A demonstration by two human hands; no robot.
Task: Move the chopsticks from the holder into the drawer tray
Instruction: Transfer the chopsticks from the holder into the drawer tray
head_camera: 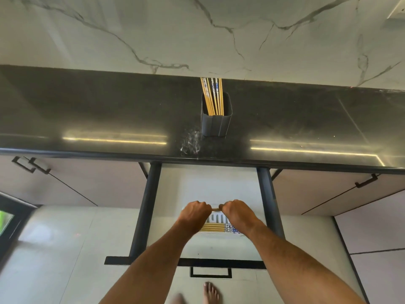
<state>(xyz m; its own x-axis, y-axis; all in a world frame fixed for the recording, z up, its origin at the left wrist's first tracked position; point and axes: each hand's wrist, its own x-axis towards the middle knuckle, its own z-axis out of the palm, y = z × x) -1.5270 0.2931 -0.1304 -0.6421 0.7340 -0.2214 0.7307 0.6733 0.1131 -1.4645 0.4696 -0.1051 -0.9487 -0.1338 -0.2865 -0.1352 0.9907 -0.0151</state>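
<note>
Two hands meet over the open drawer [153,207], knuckles up, fingers curled around a chopstick held between them [215,208] — only a short wooden stretch of it shows in the gap between the fists. The left hand [195,212] grips one end and the right hand [235,212] the other, so the piece lies crosswise, left to right, parallel to the counter edge. Whether it is one stick or more I cannot tell.

Around them: a dark polished countertop [109,115] runs the width of the view, backed by a veined marble wall [197,29]. Cabinet doors with black handles [32,165] flank the drawer on both sides, and the drawer's own handle [210,272] sits on its front panel, near a bare foot [210,292] on the pale floor. The forearms cross the drawer front and hide part of the white tray [215,218] inside.

Beneath the hands, several chopsticks already in the tray [213,227] lie side by side, long axis also left to right, patterned ends toward the right. On the counter, the dark square holder [215,126] stands upright near the front edge, and the remaining chopsticks [212,95] rise from it — patterned tops up, leaning slightly toward the wall.
</note>
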